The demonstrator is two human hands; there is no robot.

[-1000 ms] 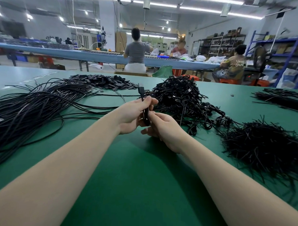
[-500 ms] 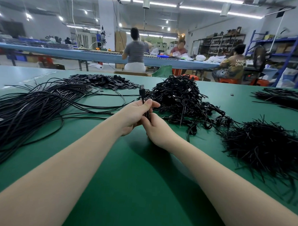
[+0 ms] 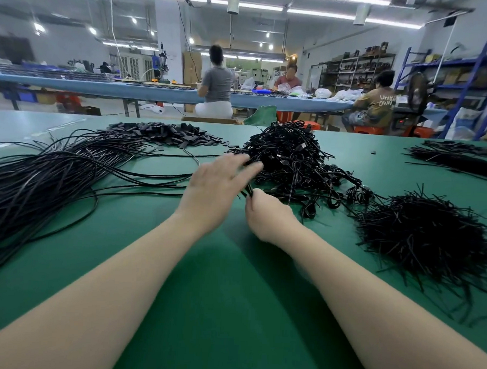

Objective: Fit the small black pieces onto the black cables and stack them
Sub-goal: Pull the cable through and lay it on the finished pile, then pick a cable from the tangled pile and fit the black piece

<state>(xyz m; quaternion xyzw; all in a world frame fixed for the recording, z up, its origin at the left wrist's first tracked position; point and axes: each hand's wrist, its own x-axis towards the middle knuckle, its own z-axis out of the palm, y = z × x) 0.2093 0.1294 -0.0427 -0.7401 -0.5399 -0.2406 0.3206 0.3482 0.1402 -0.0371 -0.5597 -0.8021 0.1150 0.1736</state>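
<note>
black cables (image 3: pixel 41 186): loose bundle of long strands, fanned across the left part of the green desk (image 3: pixel 217 308), several ends running right toward the hands. small black pieces (image 3: pixel 166 133): flat heap at the far left-centre of the desk, just behind the bundle. finished stack (image 3: pixel 291 158): tangled mound of looped cables at far centre, spilling toward the near right. short black ties (image 3: pixel 427 237): bristly pile on the right, near the mound's trailing loops. further dark strands (image 3: pixel 455 160): far right edge of the desk, well apart from the rest. left hand (image 3: pixel 217 183): palm down, blurred, fingers (image 3: pixel 245 170) straight and spread wide, tips over the near edge of the finished stack, gripping nothing visible. right hand (image 3: pixel 266 213): just beside the left hand, fingers curled round a thin black cable end (image 3: pixel 247 191) that pokes up between the two hands; whether a piece is fitted on it cannot be told. background: long blue workbench (image 3: pixel 101 87) with three seated people, blue shelving (image 3: pixel 476 77) at far right.
</note>
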